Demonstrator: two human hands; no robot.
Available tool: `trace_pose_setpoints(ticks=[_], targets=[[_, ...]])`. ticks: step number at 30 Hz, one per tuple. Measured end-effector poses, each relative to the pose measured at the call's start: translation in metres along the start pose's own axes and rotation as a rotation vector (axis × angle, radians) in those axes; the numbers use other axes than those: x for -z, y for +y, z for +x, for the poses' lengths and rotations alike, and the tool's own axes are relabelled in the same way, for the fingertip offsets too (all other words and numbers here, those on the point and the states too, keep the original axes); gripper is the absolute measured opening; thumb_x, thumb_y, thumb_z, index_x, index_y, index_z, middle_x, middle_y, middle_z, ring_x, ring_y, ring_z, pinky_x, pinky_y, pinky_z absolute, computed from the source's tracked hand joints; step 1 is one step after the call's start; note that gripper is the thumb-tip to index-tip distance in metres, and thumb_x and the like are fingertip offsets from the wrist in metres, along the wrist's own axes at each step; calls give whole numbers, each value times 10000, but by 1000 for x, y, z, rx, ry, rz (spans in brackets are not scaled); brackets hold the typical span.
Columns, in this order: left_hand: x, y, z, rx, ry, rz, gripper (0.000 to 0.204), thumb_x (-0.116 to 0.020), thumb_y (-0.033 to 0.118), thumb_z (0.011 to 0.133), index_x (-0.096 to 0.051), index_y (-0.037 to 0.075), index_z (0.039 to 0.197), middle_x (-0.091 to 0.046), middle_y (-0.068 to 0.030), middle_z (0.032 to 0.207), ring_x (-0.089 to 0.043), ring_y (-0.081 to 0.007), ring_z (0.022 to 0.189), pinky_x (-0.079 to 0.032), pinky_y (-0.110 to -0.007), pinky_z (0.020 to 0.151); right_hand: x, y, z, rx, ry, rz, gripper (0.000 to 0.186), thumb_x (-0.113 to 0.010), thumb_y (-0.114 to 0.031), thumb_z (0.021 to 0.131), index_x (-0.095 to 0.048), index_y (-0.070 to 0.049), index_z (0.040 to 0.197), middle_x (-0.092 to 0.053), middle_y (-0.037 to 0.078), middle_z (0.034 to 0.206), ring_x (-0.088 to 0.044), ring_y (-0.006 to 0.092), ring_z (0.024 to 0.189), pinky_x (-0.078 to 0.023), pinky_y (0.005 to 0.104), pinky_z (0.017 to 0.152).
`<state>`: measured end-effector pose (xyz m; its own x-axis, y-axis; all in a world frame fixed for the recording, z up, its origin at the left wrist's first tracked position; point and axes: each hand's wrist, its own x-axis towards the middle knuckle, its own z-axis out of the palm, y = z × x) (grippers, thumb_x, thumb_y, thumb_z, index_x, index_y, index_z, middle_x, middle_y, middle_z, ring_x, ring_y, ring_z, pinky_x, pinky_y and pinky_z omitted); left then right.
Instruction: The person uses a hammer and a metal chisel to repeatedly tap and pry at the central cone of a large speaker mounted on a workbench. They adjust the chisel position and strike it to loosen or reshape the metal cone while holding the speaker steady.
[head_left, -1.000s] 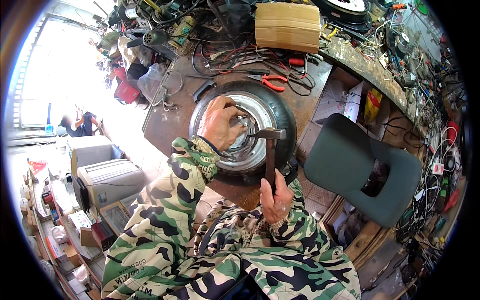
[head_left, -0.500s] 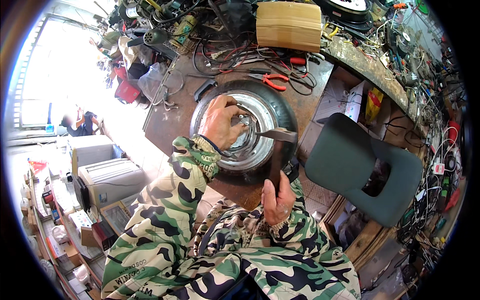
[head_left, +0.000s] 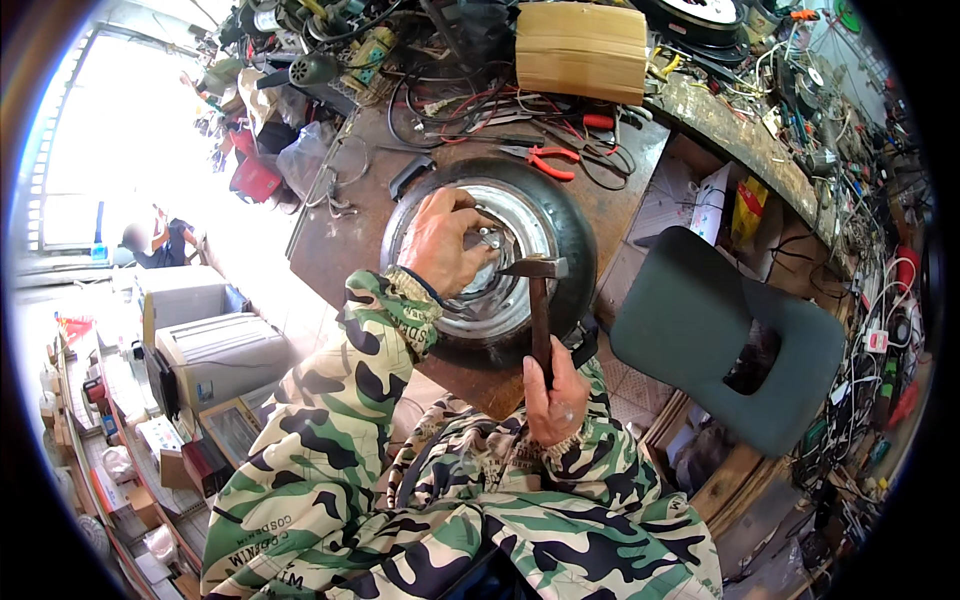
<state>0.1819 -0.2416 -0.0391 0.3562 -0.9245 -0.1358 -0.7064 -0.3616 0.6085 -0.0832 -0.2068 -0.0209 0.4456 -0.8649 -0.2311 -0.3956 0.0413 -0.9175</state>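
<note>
A wheel with a black tire [head_left: 568, 215] and a silver metal rim [head_left: 530, 213] lies flat on the brown workbench [head_left: 330, 255]. My left hand [head_left: 440, 243] reaches over the rim, its fingers pinched around a small metal piece [head_left: 490, 238] near the hub; the fingers hide most of that piece. My right hand [head_left: 557, 397] is wrapped round the dark handle of a hammer [head_left: 540, 325]. The hammer's head [head_left: 540, 267] hangs over the right part of the rim, with its narrow end pointing toward my left hand.
Red-handled pliers [head_left: 552, 160], cables [head_left: 470, 110] and a cardboard box [head_left: 580, 50] lie beyond the wheel. A dark green chair [head_left: 690, 320] stands close on the right. Another person [head_left: 165, 243] is far off at the left, near white appliances [head_left: 225, 360].
The hammer's head has shifted slightly left and its handle is more upright in the picture, turned in my right hand. My left hand stays in place at the hub.
</note>
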Motion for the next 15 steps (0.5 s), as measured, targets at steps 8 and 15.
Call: trace_pose_setpoints(ticks=[8, 15], targets=[[37, -19, -8, -101, 133, -218, 358, -824, 176, 904, -776, 23, 1224, -724, -152, 1323, -670, -306, 1262, -507, -422, 1117, 36, 9, 31, -358, 191, 239, 264, -786, -120, 965, -614, 15, 1112, -669, 63, 825, -642, 162, 681, -531, 329, 657], [-8, -148, -61, 406, 220, -414, 554, -620, 398, 1094, -619, 13, 1492, -678, -228, 1442, -656, -319, 1318, -478, -397, 1141, 45, 65, 82, -150, 186, 85, 213, -710, -145, 997, -645, 21, 1113, -681, 122, 895, -643, 219, 816, -526, 384, 783]])
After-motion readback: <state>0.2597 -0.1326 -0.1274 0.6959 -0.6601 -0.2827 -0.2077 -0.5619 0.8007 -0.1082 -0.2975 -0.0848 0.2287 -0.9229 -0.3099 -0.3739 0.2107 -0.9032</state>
